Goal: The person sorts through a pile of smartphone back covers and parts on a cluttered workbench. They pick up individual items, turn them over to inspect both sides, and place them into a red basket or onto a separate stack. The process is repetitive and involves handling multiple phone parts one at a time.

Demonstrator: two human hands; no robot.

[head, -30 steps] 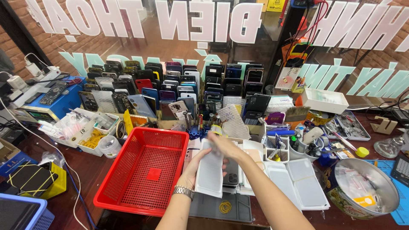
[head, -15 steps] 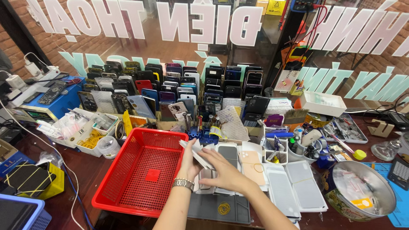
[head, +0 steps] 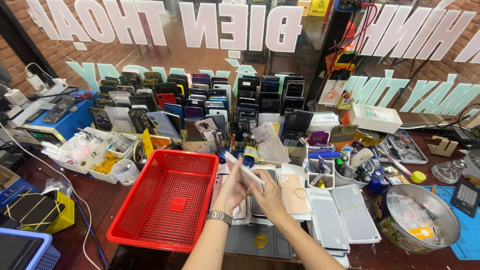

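Holding a thin white phone back panel (head: 244, 171) edge-on above the worktop (head: 90, 210), the left hand (head: 231, 190) and right hand (head: 270, 196) meet over a row of flat phones; the left fingers (head: 235, 172) are clamped on its lower edge, the right fingers curl shut around its right end; its face is turned away, so its details cannot be made out; the left wrist carries a metal watch (head: 220, 216); just to the left stands a red mesh basket (head: 165, 202); under the hands lie white and beige panels (head: 345, 220), partly hidden by the forearms; a yellow rubber band (head: 260, 241) lies on a grey mat; a steel bowl (head: 425, 225) sits at the right; behind, rows of dark phones (head: 200, 100) lean against the glass, too small to tell apart; the forearms are cut off by the bottom edge.
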